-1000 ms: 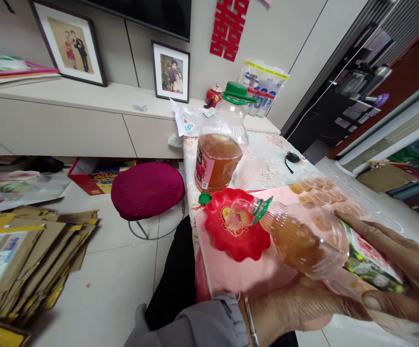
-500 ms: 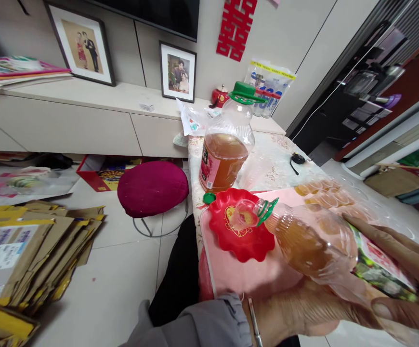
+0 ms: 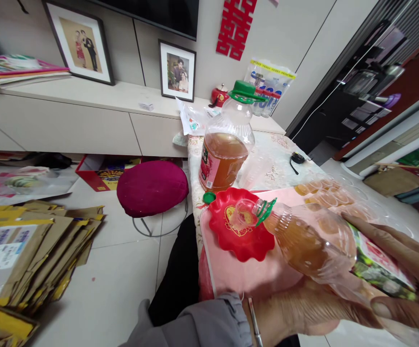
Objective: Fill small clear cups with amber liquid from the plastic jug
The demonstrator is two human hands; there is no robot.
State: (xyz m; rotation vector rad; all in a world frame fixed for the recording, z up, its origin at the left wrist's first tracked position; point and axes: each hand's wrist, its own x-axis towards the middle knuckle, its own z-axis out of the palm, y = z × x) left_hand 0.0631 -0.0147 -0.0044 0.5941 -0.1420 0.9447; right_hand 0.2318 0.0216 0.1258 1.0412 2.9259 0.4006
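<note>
Bottle point(image 3: 314, 243) lying tilted, neck over small cup point(image 3: 243, 219) on red dish point(image 3: 240, 226). Left hand point(image 3: 303, 308) cradling underneath, right hand point(image 3: 404, 270) fingers wrapping the label end.

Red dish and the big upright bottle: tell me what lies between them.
In the head view, a loose green cap lies on the table between the red dish and the big upright bottle.

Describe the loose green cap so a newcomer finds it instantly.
Start at the big upright oil jug on the floral table. At its base, by the red plate's rim, lies the green cap: small, flat, attached to nothing, unlike the jug's green lid.
</note>
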